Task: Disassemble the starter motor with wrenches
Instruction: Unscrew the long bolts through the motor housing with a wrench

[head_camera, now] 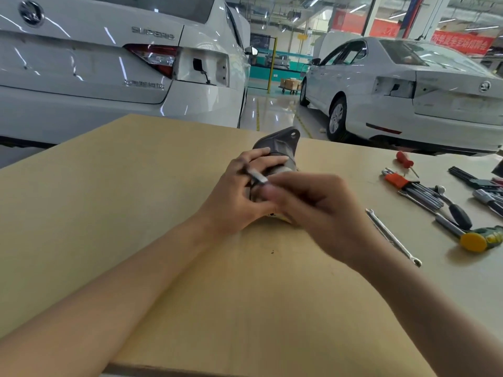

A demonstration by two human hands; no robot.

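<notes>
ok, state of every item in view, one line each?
starter motor: on the table, gripped by both hands
left hand: curled round the motor
right hand: fingers curled at the motor, blurred
small metal piece: between the hands, unclear
combination wrench: lying flat, untouched
hammer: lying, untouched
hex key set: lying, untouched

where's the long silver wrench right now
In the head view the wrench lies loose on the table, right of the right hand, near the yellow-faced hammer.
</notes>
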